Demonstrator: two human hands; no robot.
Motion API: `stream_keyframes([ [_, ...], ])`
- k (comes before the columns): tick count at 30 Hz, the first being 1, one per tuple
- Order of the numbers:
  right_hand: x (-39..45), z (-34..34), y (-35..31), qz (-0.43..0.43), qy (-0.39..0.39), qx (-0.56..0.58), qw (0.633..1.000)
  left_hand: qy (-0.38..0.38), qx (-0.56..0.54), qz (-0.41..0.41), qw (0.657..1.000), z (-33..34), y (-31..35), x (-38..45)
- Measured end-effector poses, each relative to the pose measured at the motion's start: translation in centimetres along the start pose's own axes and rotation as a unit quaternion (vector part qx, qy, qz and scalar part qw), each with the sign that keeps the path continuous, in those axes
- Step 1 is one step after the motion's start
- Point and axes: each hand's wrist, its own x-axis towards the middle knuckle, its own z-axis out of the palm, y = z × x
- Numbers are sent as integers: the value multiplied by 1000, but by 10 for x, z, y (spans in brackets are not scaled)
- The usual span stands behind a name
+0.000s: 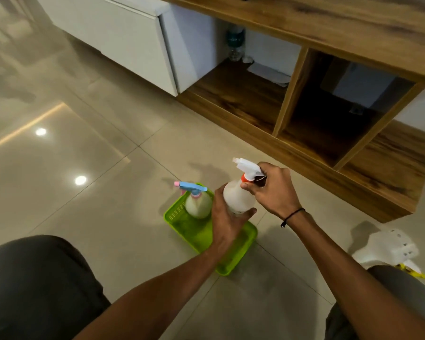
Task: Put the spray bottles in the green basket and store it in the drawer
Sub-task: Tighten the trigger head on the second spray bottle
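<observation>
Bottle (238, 196) with the white trigger hangs above the basket (233, 261), near its 1 o'clock side. Our left hand (227, 217) wraps its body; our right hand (271, 188) pinches its neck. The blue-trigger bottle (198, 203) stands at the basket's 11 o'clock corner. Lowered carelessly, ours could knock that one over, or catch the rim and tip the basket.
</observation>
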Motion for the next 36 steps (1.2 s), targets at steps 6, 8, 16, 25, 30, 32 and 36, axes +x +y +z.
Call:
stream_keyframes([
  [6,-3,23,-19,-38,-81,-28,996,104,-40,-97,989,-3,-14,-30],
  [8,-7,33,-24,-45,-103,-44,993,122,-27,-137,983,-6,-17,-39],
  [16,-23,70,-22,-46,-168,-79,982,52,31,-222,973,-25,-23,-32],
  [25,-35,86,2,0,-200,-74,977,9,24,-259,966,-22,-35,-27],
  [30,-36,84,8,-6,-222,-88,971,25,45,-271,961,-21,-41,-30],
  [32,-35,83,7,-12,-237,-90,967,19,67,-281,957,-25,-44,-30],
  [36,-26,74,0,-42,-268,-119,955,26,94,-302,948,-40,-44,-27],
])
